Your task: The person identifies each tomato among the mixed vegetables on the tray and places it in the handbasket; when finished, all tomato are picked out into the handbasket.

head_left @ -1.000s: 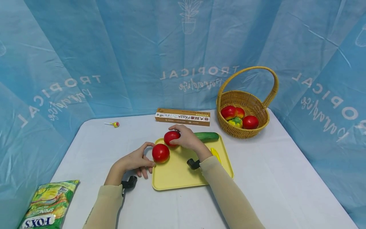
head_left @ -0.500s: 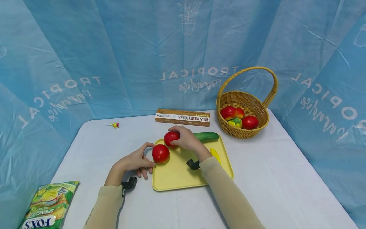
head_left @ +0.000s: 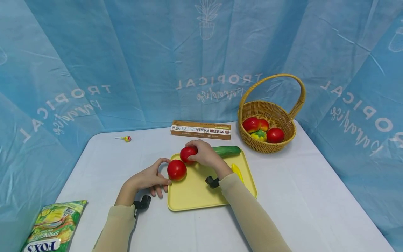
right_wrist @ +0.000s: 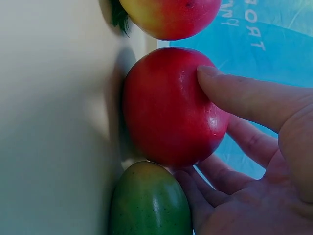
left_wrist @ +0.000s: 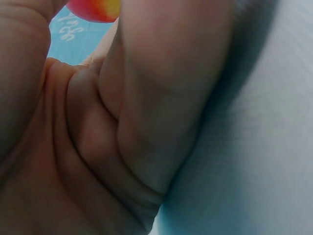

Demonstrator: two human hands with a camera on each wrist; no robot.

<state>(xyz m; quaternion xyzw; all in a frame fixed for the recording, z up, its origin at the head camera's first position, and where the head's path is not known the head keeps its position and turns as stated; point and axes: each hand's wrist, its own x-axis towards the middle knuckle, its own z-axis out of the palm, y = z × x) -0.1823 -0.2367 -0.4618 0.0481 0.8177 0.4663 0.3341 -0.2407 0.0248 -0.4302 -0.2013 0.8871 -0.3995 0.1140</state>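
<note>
Two red tomatoes sit at the left side of a yellow tray (head_left: 198, 201). My left hand (head_left: 145, 177) holds the nearer tomato (head_left: 177, 170) from the left, its index finger at the top and thumb lower down by the tray's edge. The farther tomato (head_left: 187, 154) is gripped by my right hand (head_left: 206, 154); in the right wrist view the thumb (right_wrist: 234, 93) lies across this tomato (right_wrist: 168, 107), fingers behind it. A green cucumber (head_left: 229, 151) lies behind the right hand, its end close under the tomato in that wrist view. The left palm (left_wrist: 73, 147) fills most of its wrist view.
A slim yellow item (head_left: 237, 171) lies on the tray, partly behind the right sleeve. Beyond the tray are a pasta box (head_left: 200, 130) and a wicker basket (head_left: 269, 145) with several red and yellow pieces. A lollipop (head_left: 126, 138) and a green Fox's bag (head_left: 53, 227) are at left.
</note>
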